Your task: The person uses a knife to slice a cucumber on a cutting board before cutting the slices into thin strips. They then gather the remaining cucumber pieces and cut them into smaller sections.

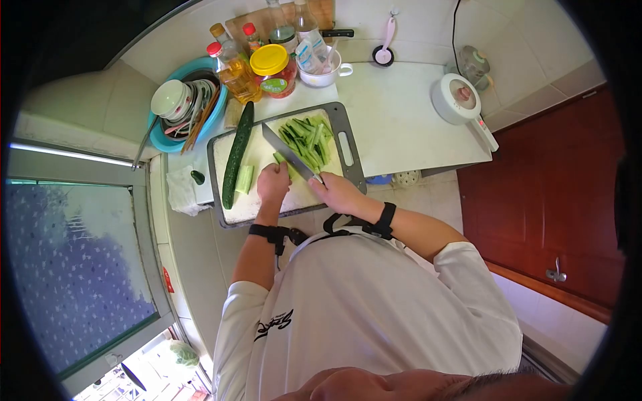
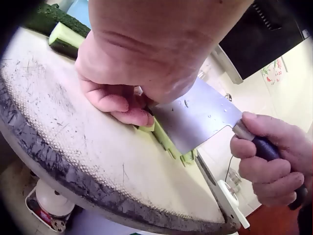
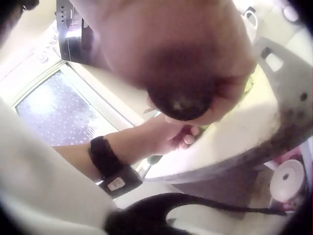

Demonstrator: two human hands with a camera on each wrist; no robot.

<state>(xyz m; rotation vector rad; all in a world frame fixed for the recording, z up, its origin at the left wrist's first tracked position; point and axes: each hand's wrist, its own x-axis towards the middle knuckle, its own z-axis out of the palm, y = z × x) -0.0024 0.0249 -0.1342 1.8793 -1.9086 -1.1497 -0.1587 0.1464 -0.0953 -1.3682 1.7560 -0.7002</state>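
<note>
The right hand (image 1: 336, 193) grips the dark handle of a broad cleaver (image 1: 286, 151); in the left wrist view that hand (image 2: 274, 161) has its fingers wrapped round the handle. Curled fingers of the left hand (image 1: 274, 182) hold a cucumber piece (image 2: 146, 128) against the board, close beside the blade (image 2: 195, 117). A pile of cut cucumber sticks (image 1: 309, 140) lies to the right of the blade. Left of the left hand are a short peeled-looking piece (image 1: 245, 179) and a long whole cucumber (image 1: 237, 157). All rest on the grey-edged cutting board (image 1: 227, 215).
Behind the board stand oil bottles (image 1: 239, 79), a yellow-lidded jar (image 1: 273, 72) and a white cup (image 1: 319, 79). A blue basin (image 1: 160, 139) of dishes is at the back left. A small cucumber end (image 1: 197, 177) lies left of the board; a white pot (image 1: 456, 99) stands far right.
</note>
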